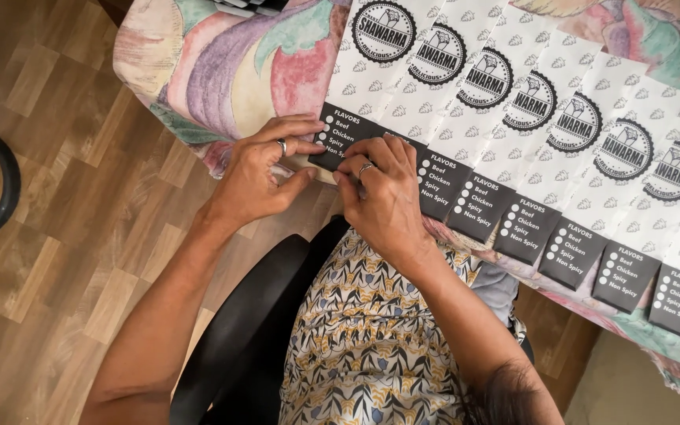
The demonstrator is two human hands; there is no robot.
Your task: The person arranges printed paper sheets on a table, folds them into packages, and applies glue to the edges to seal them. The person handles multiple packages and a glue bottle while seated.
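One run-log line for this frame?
left hand: pinching leftmost paper sleeve | right hand: pressing its dark end | surface: floral tablecloth

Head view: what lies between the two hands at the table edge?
The dark end of the leftmost paper sleeve, pinched by left hand and right hand.

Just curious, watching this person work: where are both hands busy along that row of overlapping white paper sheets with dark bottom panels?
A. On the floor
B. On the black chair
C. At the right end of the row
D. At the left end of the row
D: the left hand and right hand both press on the dark panel of the leftmost sheet, at the edge of the patterned tablecloth.
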